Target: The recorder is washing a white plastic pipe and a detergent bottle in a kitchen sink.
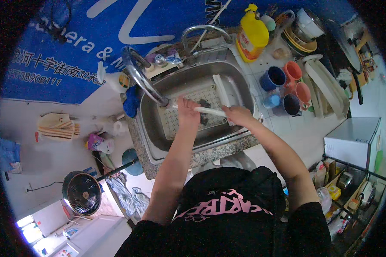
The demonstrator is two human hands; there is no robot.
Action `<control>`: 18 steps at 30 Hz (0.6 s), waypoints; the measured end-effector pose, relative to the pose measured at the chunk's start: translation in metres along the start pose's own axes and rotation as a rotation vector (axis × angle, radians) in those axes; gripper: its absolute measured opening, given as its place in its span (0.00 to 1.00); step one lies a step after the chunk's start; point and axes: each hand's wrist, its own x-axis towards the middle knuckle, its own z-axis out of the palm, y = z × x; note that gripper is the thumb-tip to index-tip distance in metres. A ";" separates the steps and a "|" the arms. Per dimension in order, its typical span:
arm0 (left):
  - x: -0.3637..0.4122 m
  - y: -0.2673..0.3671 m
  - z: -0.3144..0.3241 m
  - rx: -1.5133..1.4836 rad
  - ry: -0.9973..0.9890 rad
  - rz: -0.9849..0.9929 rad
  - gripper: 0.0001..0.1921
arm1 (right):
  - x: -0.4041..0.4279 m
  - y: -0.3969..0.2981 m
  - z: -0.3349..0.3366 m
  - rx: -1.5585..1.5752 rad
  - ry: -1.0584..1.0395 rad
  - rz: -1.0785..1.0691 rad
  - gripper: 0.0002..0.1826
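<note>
Over the steel sink [196,80] my right hand [239,115] grips one end of a long white strip [212,111], whose material I cannot make out. My left hand [188,110] is at the strip's other end, close to the mouth of the curved chrome faucet [144,80]; whether its fingers close on the strip is unclear. Another long white piece [223,91] leans inside the sink, on its right side. Beneath my hands lies a patterned perforated mat or tray [177,110] with a dark patch at its middle.
Right of the sink stand a yellow pump bottle [252,35], a dark blue mug [272,78], coral mugs [292,70], a dark mug [291,104] and a rack [328,86]. A white spray bottle [115,80] and blue cloth [131,102] sit left. Granite edging [225,148] fronts the sink.
</note>
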 end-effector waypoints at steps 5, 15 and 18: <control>-0.018 -0.009 0.020 0.036 0.326 -0.004 0.15 | 0.035 -0.091 0.003 -0.174 0.204 -0.080 0.11; -0.008 0.091 -0.063 -0.249 0.266 0.089 0.16 | 0.068 -0.099 -0.011 -0.325 0.099 -0.484 0.16; -0.009 0.071 -0.061 -0.258 0.177 0.115 0.14 | 0.081 -0.116 0.023 -0.301 0.192 -0.557 0.15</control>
